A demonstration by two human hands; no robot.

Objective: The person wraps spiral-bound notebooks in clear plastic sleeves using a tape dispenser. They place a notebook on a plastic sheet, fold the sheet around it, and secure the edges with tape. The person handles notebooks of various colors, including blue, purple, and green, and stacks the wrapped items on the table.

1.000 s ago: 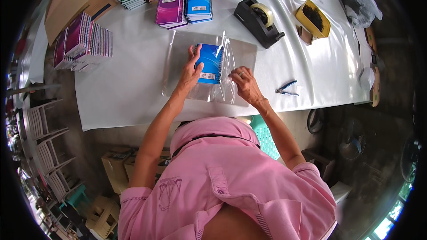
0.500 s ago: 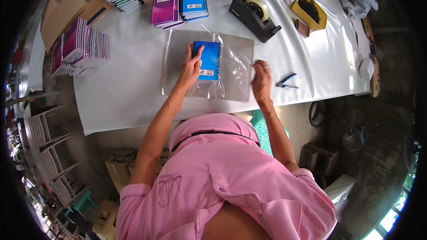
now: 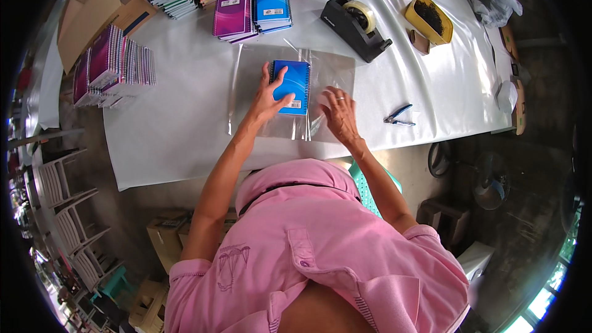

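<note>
The left grip (image 3: 269, 97) rests spread and unclenched, while the right grip (image 3: 340, 114), loosely curled, has swung in from the edge of the film (image 3: 340, 74); whether it pinches anything, I cannot tell. On the wide counter (image 3: 176, 129), this clear film spreads to both sides of the smaller blue notebook (image 3: 300, 77), which lies under the left grip. With the right grip now close beside the notebook, that side appears not yet covered.
</note>
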